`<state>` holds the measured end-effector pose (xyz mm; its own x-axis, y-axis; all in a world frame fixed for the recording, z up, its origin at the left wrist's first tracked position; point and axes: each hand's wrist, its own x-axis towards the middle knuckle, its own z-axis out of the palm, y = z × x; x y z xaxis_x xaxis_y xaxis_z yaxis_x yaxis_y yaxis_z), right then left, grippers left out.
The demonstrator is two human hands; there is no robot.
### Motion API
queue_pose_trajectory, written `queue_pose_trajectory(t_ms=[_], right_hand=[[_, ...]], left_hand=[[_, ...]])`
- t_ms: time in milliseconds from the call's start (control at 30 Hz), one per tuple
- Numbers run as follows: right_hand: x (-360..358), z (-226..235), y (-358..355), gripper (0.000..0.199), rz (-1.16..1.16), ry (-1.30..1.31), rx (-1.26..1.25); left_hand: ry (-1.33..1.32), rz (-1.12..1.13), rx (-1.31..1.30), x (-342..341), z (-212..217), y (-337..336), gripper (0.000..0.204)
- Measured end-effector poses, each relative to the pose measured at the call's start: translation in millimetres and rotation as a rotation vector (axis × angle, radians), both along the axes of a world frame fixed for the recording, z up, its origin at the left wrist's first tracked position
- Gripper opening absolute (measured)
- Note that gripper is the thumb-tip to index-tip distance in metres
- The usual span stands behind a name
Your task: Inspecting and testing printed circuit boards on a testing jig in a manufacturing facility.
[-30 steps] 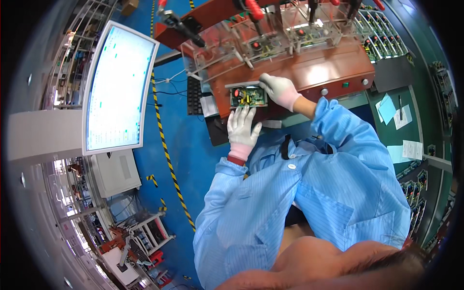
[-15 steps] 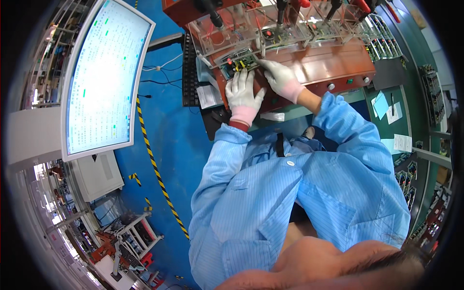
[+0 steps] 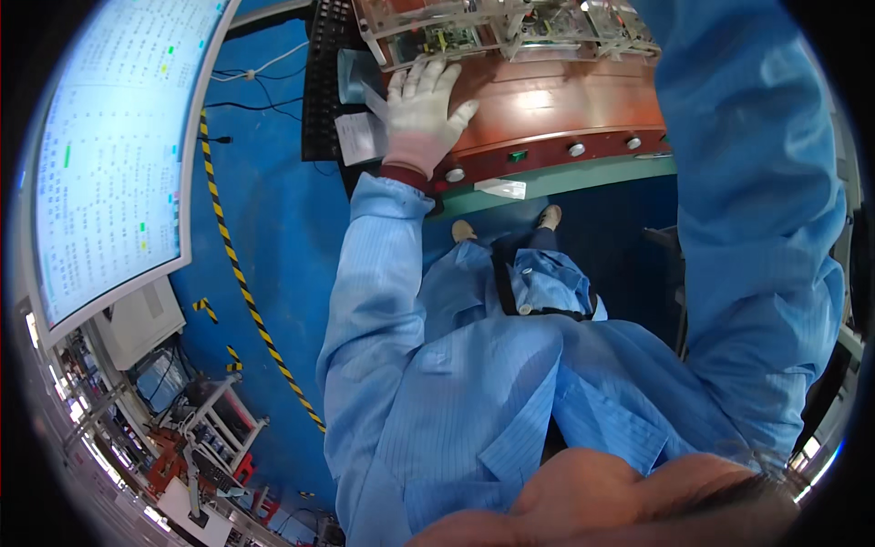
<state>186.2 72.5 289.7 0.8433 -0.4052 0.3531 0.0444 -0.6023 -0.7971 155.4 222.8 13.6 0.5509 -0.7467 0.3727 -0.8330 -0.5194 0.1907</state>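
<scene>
My left hand [image 3: 423,114], in a white glove with a pink cuff, lies with its fingers stretched out and its thumb apart. Its fingertips reach the near edge of a clear acrylic fixture [image 3: 394,53] on a red-brown test box [image 3: 510,100]. Just beyond the fingertips, a green circuit board [image 3: 452,36] sits inside that fixture. My right arm, in a blue sleeve [image 3: 752,164], stretches up past the top edge, so that hand is out of the picture.
More acrylic fixtures [image 3: 551,29] line the box to the right. Knobs [image 3: 576,149] and a green switch [image 3: 518,156] stud its front. Left of my hand are a black keyboard [image 3: 321,100], a white paper slip [image 3: 359,139] and a large lit monitor [image 3: 118,155].
My right hand has left the board and gone up out of view. My left hand stays by the fixture, its fingers straight. The view has shifted, and the fixture's clear frame now covers the board.
</scene>
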Motion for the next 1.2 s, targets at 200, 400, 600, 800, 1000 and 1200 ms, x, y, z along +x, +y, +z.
queue_pose_trajectory(t_ms=[200,400,600,800,1000,1200], right_hand=[[1,-65,-30,0.055,0.142,0.326,0.396],[-43,-162,-104,0.063,0.216,0.605,0.853],[-119,-263,-169,0.069,0.317,0.816,1.222],[-136,-263,-177,0.069,0.227,0.855,1.240],[-147,-261,-175,0.069,0.165,0.884,1.253],[-161,-259,-175,0.069,0.097,0.921,1.269]], left_hand=[[-0.028,0.068,0.029,1,-1,-2,0.057],[-0.071,0.044,-0.090,-4,-7,-11,0.056],[-0.145,0.063,-0.132,2,-8,-7,0.054],[-0.146,0.067,-0.141,-1,-8,-12,0.053],[-0.169,0.076,-0.134,-2,-8,-11,0.053],[-0.174,0.081,-0.146,-1,-11,-12,0.051]])
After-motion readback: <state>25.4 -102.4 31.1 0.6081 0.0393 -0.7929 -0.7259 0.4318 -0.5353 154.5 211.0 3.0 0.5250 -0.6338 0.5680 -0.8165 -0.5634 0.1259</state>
